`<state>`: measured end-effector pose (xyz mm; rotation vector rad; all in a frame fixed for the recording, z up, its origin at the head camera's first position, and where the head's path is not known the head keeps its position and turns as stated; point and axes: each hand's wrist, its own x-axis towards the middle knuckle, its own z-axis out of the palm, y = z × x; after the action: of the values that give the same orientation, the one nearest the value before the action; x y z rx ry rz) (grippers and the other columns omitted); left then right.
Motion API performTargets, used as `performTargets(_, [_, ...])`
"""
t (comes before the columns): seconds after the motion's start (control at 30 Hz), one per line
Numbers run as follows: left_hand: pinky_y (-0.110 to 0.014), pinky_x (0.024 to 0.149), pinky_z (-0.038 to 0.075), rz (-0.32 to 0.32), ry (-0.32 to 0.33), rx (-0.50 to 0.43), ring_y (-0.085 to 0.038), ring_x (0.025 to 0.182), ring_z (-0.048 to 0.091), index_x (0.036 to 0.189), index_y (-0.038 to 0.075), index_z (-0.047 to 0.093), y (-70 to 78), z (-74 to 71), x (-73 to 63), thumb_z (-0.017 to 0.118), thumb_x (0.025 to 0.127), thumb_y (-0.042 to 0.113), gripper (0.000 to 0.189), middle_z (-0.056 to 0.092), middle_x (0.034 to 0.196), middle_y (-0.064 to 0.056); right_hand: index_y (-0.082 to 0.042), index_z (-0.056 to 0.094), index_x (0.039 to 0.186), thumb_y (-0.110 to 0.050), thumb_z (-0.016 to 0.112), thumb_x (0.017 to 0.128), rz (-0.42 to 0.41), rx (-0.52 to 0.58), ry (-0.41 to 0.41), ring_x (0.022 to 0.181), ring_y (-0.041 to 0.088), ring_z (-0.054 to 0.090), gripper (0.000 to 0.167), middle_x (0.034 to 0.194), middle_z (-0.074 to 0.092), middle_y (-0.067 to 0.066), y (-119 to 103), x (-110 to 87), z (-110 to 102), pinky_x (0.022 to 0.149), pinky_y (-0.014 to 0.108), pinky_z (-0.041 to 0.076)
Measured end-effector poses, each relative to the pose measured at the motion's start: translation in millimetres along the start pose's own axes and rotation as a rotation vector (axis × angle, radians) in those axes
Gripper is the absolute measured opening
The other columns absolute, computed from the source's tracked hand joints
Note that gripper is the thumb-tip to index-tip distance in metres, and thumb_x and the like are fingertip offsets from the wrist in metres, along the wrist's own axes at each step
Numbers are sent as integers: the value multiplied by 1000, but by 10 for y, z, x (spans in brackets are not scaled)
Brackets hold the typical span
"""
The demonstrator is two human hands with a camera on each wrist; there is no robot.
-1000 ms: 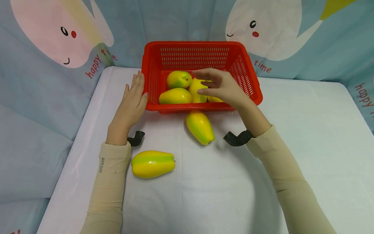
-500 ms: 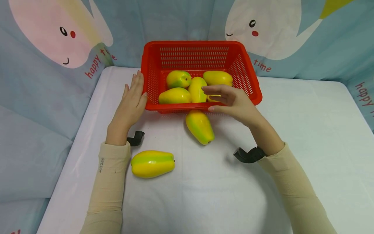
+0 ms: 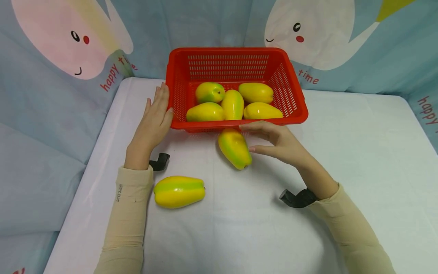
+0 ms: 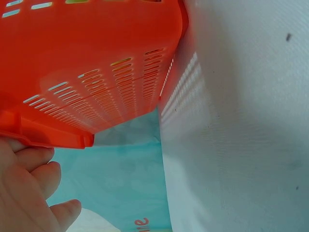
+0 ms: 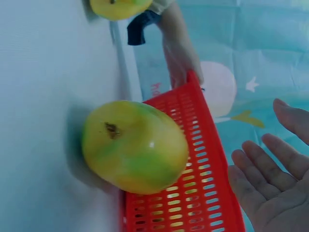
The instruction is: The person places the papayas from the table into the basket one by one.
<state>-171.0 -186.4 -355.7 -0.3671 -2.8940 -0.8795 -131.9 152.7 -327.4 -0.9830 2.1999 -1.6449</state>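
My left hand lies with straight fingers against the left side of a red plastic basket. The left wrist view has its fingertips by the basket's rim. My right hand hovers just in front of the basket, fingers loosely bent and nothing in its grasp. Closest to it is a yellow-green papaya on the table, leaning near the basket's front wall; the right wrist view shows this papaya apart from the palm. Another papaya lies nearer, by the left forearm.
Several papayas, one of them a middle papaya, lie inside the basket. A white cloth covers the table. Blue printed curtains hang behind and at the left. Black camera mounts stick out from both wrists.
My right hand has come out from over the basket, moving toward me and slightly right, down beside the papaya in front. Papayas it covered are now visible. My left hand has stayed put.
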Motion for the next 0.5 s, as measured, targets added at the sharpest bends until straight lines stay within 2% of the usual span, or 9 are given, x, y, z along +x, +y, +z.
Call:
performTargets(0.23, [-43,114,-3,2,1,5,-15,144,-1,152,10,4,-2,2,-1,30,99,29,62,2,158,-1,3,55,127,4,68,82,55,-20,-13,120,21,51,47,128,56,16,89,-97,41,101,31,40])
performTargets(0.5, [-43,114,-3,1,0,6,-15,144,-1,152,10,4,0,-1,0,31,99,28,62,2,158,-2,3,55,127,0,68,83,105,-57,-27,120,19,51,46,129,57,13,176,-140,61,102,32,39])
